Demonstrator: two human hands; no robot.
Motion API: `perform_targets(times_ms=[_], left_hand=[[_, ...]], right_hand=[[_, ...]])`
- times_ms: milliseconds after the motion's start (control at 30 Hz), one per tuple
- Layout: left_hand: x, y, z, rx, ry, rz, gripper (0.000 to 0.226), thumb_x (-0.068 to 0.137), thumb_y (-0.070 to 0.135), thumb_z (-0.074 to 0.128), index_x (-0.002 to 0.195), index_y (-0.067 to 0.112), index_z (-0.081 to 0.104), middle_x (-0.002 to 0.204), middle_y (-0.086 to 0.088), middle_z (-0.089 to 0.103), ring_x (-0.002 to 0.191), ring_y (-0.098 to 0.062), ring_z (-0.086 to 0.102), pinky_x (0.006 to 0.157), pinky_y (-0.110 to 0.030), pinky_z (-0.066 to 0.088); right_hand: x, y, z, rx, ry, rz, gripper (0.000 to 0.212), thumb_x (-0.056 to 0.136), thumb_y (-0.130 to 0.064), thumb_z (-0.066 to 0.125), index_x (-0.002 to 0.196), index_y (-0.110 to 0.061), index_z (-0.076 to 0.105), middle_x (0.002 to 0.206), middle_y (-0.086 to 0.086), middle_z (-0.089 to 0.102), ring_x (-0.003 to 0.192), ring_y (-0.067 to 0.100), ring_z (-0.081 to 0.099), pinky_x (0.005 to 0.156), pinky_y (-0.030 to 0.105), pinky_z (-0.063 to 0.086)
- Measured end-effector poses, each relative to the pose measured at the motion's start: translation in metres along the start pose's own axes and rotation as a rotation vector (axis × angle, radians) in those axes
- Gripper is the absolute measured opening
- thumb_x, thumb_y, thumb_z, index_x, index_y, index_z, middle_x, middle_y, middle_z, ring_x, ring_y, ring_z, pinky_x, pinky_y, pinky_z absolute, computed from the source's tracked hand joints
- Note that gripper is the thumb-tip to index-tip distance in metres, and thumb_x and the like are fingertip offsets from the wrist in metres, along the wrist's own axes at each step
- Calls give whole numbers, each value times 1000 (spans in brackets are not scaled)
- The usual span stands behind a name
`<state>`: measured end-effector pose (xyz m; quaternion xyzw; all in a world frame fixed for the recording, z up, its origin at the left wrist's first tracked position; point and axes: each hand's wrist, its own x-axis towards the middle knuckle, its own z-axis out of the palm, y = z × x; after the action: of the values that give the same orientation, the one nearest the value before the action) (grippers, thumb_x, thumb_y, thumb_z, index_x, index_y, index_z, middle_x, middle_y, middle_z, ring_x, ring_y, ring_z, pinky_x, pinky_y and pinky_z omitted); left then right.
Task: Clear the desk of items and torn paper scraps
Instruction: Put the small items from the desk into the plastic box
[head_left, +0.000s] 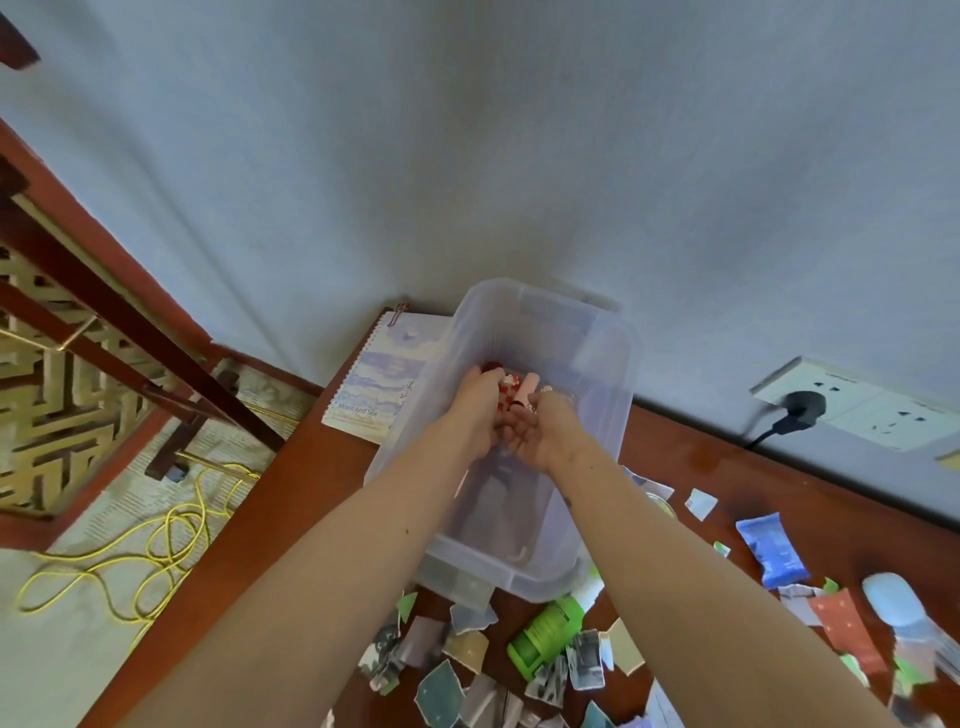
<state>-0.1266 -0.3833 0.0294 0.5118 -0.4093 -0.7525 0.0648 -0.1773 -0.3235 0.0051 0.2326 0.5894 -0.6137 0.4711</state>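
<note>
Both my hands reach into a clear plastic bin (602, 364) standing on the dark red wooden desk (727, 467). My left hand (475, 410) and my right hand (545, 431) are cupped together around a bunch of small red, white and pink items (514, 392), held inside the bin. Torn paper scraps (457, 660) lie scattered on the desk in front of the bin and to its right. A green bottle (545, 636) lies on its side among the scraps.
A spiral notebook (379, 379) lies left of the bin at the desk corner. A blue packet (774, 551), a pale blue oval object (893, 605) and a red card (847, 631) lie at right. A wall socket (841, 405) holds a black plug. Yellow cable (156, 551) loops on the floor.
</note>
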Motion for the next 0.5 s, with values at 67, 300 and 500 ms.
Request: perform_targets(times_ms=[67, 300, 500], left_hand=[[-17, 1, -5, 11, -8, 27, 24, 99, 17, 38, 87, 9, 57, 59, -5, 58, 40, -12, 50, 39, -15, 35], [-82, -7, -35, 33, -60, 211, 30, 92, 2, 44, 78, 20, 64, 68, 1, 65, 70, -16, 59, 72, -29, 50], [-130, -26, -76, 18, -4, 329, 23, 96, 3, 43, 99, 17, 62, 94, -4, 64, 80, -13, 64, 72, -25, 53]], right_hand=[[-14, 3, -2, -11, -34, -52, 34, 101, -33, 42, 89, -4, 56, 76, 7, 55, 59, 17, 54, 46, 24, 44], [-89, 29, -11, -94, -145, -316, 27, 98, -16, 44, 117, -8, 62, 70, 5, 66, 62, 15, 57, 58, 26, 45], [-136, 65, -11, -144, -208, -336, 24, 98, -11, 44, 113, -12, 63, 86, 7, 69, 73, 15, 62, 67, 28, 50]])
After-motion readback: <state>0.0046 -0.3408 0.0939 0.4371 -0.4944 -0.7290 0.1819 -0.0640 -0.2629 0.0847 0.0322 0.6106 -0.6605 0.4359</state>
